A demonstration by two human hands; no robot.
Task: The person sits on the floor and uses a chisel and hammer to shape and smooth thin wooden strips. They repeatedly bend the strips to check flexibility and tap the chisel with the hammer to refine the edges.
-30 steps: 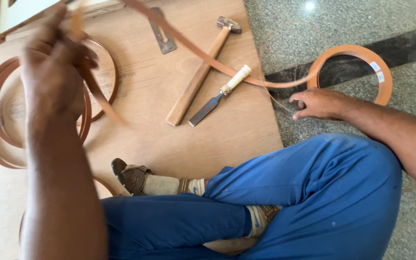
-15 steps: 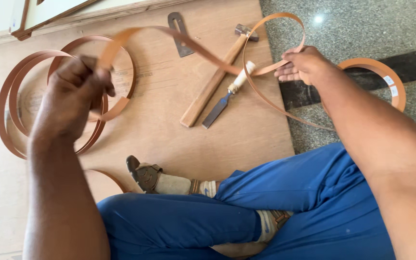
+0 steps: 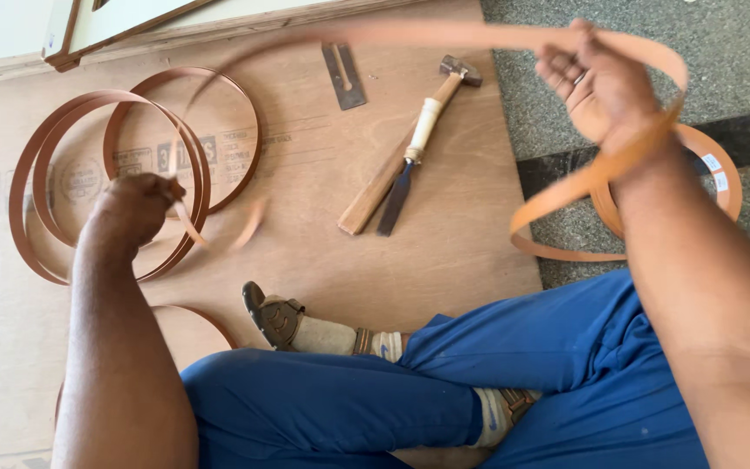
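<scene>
Left hand (image 3: 136, 208) pinches one end of the strip (image 3: 444, 35); right hand (image 3: 605, 87), half open, hooks its loop above the board's (image 3: 305, 260) right edge. The springy strip could slip free and whip loose.

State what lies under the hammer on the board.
Under the hammer lies a chisel, its blade pointing toward the person, both resting on the plywood board. Where the handles cross, the chisel's upper part is covered.
</scene>
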